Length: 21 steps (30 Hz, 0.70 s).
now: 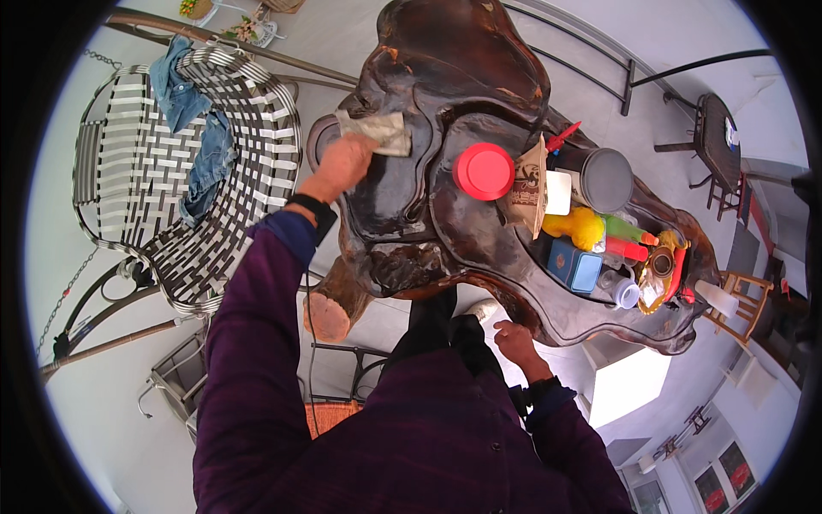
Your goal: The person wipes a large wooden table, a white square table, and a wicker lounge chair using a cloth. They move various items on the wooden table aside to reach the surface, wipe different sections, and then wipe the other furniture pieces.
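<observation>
My left hand (347,164) presses a pale folded cloth (387,133) onto the left part of a dark, glossy carved wooden tea table (392,193). The fingers lie over the cloth's near edge. Close to the table's front edge hangs my right hand (517,344), with loosely bent fingers and nothing seen in it. Right of the cloth, a red round container (485,171) sits on the table. Beside it stand a brown paper bag (529,189) and a dark canister with a grey lid (606,180).
Further right are a yellow plush-like item (575,228), a blue tin (573,265), a clear plastic jar (620,288) and a white cup (716,297). A woven hanging chair (141,173) with denim clothing (209,164) stands left. A log stump (334,308) is below the table.
</observation>
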### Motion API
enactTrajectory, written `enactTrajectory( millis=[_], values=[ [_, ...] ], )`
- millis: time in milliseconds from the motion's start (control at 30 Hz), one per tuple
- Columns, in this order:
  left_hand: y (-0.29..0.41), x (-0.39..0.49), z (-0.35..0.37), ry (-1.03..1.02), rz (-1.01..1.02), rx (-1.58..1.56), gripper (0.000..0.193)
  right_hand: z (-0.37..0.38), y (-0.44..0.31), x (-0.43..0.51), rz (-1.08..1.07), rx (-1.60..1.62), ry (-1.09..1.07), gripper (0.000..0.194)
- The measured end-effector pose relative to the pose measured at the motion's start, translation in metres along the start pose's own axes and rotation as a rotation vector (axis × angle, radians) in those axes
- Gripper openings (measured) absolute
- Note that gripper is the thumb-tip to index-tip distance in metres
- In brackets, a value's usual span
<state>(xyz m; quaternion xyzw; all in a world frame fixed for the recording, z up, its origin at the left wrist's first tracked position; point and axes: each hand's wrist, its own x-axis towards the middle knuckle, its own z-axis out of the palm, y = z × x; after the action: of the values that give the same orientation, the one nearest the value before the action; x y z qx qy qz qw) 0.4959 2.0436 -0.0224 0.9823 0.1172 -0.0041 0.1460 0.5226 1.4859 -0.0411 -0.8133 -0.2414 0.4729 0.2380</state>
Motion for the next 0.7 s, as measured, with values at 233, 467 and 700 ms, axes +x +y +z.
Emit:
enactTrajectory(
  millis=[233,467,700],
  values=[
    [0.031,-0.076,0.000,0.086,-0.173,0.042,0.016,-0.007,-0.007,0.014,0.074,-0.073,-0.034,0.027],
    [0.080,-0.101,0.029,-0.003,-0.251,-0.018,0.017,-0.007,-0.013,0.016,-0.017,-0.090,-0.048,0.024],
    [0.133,-0.120,0.047,-0.007,-0.177,-0.086,0.012,-0.001,-0.029,0.026,-0.121,-0.104,-0.017,0.022]
  ],
)
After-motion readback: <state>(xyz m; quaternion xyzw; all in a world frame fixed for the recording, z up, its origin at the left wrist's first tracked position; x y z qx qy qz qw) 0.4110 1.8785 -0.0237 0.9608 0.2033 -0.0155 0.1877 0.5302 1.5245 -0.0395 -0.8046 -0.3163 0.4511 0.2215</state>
